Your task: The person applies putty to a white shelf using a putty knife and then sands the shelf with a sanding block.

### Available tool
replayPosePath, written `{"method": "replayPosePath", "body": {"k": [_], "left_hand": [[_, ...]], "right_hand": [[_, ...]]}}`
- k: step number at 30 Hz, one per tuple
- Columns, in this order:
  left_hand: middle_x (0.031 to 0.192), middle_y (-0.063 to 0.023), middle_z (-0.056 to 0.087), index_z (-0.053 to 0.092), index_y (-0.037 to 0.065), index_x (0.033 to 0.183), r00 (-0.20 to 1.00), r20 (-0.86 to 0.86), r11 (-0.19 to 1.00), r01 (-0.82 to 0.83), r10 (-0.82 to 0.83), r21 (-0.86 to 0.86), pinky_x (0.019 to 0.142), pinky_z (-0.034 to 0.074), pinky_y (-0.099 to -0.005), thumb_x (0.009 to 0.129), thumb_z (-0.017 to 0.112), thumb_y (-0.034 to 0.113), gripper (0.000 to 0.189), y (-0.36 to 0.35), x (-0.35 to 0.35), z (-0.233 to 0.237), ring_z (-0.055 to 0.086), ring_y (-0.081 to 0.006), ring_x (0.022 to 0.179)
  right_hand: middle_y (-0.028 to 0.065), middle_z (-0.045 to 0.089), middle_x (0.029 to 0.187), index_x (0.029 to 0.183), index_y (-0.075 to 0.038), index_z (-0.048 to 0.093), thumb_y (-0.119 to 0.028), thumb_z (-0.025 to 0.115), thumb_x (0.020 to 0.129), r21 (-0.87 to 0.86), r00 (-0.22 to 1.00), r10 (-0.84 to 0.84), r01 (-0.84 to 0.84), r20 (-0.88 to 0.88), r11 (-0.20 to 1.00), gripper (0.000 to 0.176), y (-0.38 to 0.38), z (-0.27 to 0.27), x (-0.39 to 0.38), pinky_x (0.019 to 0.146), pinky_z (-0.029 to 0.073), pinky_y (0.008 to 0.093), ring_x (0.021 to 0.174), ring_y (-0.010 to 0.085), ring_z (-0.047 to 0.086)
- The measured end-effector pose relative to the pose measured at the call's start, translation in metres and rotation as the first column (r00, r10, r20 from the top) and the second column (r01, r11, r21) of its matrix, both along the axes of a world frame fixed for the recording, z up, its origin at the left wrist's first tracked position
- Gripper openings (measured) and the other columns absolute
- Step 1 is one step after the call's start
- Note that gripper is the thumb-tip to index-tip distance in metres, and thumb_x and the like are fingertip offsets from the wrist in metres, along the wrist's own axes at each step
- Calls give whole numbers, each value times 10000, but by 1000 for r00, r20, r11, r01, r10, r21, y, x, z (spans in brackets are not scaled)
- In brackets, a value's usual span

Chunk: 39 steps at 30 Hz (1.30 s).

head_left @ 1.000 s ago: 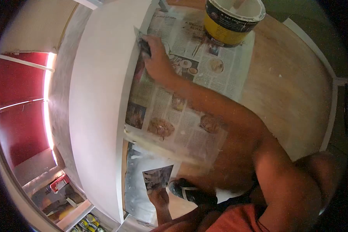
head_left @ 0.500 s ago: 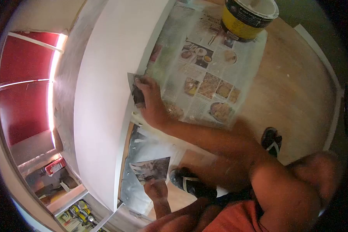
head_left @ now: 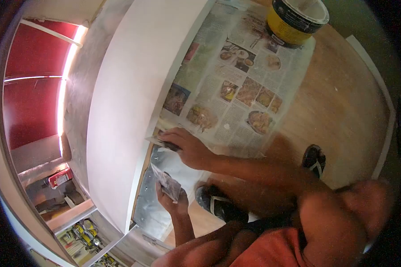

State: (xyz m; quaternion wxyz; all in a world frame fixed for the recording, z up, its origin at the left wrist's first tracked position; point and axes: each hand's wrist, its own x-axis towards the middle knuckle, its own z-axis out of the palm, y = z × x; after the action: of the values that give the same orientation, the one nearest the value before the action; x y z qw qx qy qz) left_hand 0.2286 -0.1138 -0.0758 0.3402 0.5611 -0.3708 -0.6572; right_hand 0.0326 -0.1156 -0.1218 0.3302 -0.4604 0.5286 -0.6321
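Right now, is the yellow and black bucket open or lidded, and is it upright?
Open and upright: the bucket has no lid over its top, its pale inner wall shows, and its base rests on the newspaper.

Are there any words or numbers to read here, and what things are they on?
Nothing reads clearly enough to quote.
Bucket: pale lettering on its black band, too blurred.
Newspaper sheets: lots of print, too small and blurred.
Red item at lower left: whitish marks, too small to read.
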Motion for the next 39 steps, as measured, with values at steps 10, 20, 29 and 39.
{"method": "replayPosePath", "body": {"k": [10, 20, 29, 39], "left_hand": [[1037, -67, 570, 496, 51, 1168, 902, -424, 986, 134, -79, 103, 772, 510, -300, 894, 535, 237, 333, -3, -55, 39, 584, -179, 928], [1216, -93, 510, 412, 54, 1334, 927, -252, 943, 313, -278, 112, 923, 423, -423, 895, 512, 329, 528, 11, -45, 11, 511, -255, 1083], [1082, -112, 565, 454, 35, 1240, 971, -219, 930, 162, -91, 331, 808, 509, -440, 864, 545, 374, 514, 6, -50, 14, 586, -274, 959], [1037, -86, 579, 493, 46, 1176, 969, -243, 948, 127, -55, 291, 745, 520, -375, 881, 527, 361, 433, 7, -35, 17, 601, -228, 880]], "right_hand": [[186, 431, 1280, 1298, -115, 453, 44, 671, 614, -119, 851, 178, -269, -495, 956, 735, 41, -17, -42, 1035, 331, 431, 1235, 353, 394], [233, 391, 1210, 1278, -3, 343, -9, 489, 808, -150, 511, -792, 801, -333, 580, 491, -52, -13, -360, 1032, 323, 459, 1190, 410, 386], [221, 446, 1235, 1218, -2, 430, -77, 449, 849, -159, 585, -771, 761, -251, 629, 377, -112, -34, -450, 1003, 314, 419, 1197, 361, 388], [256, 315, 1170, 1280, 9, 284, 100, 477, 739, -223, 504, -786, 771, -357, 596, 581, -102, -33, -258, 1038, 249, 524, 1151, 440, 335]]}}
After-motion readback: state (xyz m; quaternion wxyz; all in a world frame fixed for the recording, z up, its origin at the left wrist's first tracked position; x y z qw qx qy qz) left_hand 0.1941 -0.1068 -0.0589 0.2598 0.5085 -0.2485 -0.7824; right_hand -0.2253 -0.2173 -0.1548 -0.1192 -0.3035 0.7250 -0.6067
